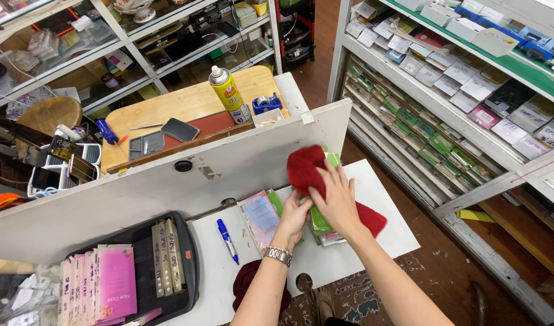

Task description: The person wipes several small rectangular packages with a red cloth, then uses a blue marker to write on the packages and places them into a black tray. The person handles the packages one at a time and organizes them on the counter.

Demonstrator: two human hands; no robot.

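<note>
Red cloth [305, 167]: a soft, limp, light fabric, draped over a stack of flat packets near the far right corner of the white worktop [386, 232]; one end is bunched up against the upright white board, the other trails out past the right wrist toward the right edge.
Right hand [337, 202]: laid flat on the cloth with fingers spread, pressing rather than gripping; nothing is enclosed.
Left hand [295, 216]: curled against the stack's near left side, fingers bent on the packets' edges; whether a packet is pinched cannot be told.
Stack of packets [320, 224]: thin, green-edged, glossy sleeves, judged slippery and apt to slide apart; best gripped across both long edges.
Cloth handling: judged easy to pinch anywhere, best gathered at the bunched end.
Nearby: a blue marker [227, 239] lies to the left of the stack.
</note>
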